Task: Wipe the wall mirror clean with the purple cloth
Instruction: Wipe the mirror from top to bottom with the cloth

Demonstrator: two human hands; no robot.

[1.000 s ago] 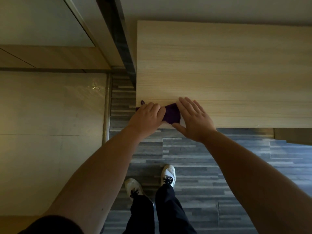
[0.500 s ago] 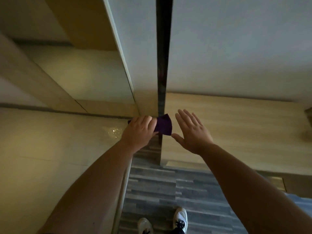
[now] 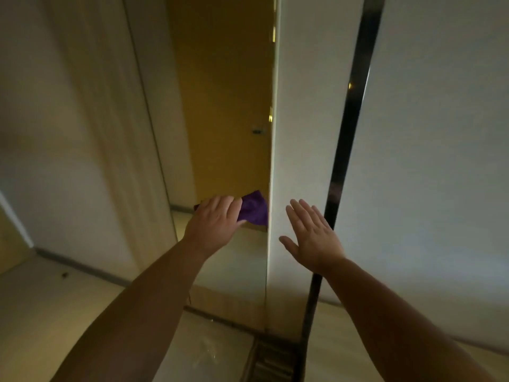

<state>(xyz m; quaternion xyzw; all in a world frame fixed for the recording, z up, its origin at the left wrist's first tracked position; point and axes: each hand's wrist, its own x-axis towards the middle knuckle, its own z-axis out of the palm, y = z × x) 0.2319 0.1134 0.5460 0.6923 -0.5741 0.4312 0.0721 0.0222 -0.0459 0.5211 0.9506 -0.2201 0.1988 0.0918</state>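
Holding: the left hand [image 3: 217, 221] has its grip pressed together around the purple cloth [image 3: 254, 208], which it carries up in front of the wall mirror [image 3: 225, 111].
Free hand: the right hand [image 3: 311, 235] is spread flat with nothing in it, at 3 o'clock from the cloth, near the white panel [image 3: 300, 133].
Change: a second ago both hands were low at the wooden bench; now the cloth is lifted and the view looks up the mirror.
Contact: probably not yet touching the glass; the picture is blurred.
Meaning: pick-up is finished, wiping can begin.
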